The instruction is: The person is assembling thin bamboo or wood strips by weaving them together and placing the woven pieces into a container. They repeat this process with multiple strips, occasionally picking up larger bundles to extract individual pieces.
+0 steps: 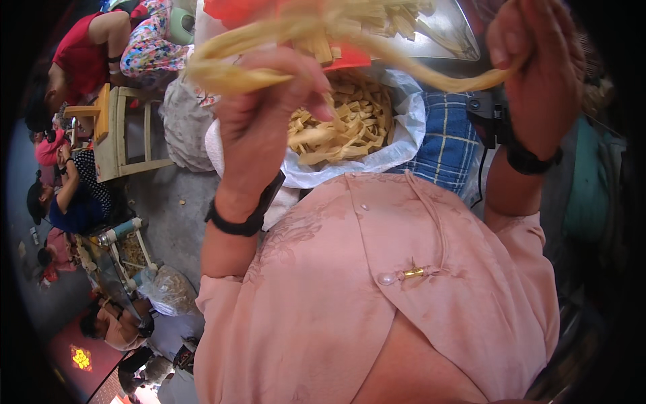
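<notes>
A long, soft pale yellow strip (444,82) arcs between my two hands, its upper part smeared by motion. My left hand (269,101) is closed round one part of it, with a folded loop standing out past the wrist side. At the upper right, my right hand (548,81) pinches the other end by the thumb. Below the strip, a white plastic-lined sack (407,138) holds many cut yellow pieces (363,118). The sack stands against my front, and my left hand hangs over its left side.
Behind the sack, a metal tray (451,30) carries more yellow strips and a red plastic sheet (346,57). Blue checked cloth (444,138) lies right of the sack. To the left are a wooden stool (121,138), a clear plastic bag (168,291) and several seated people.
</notes>
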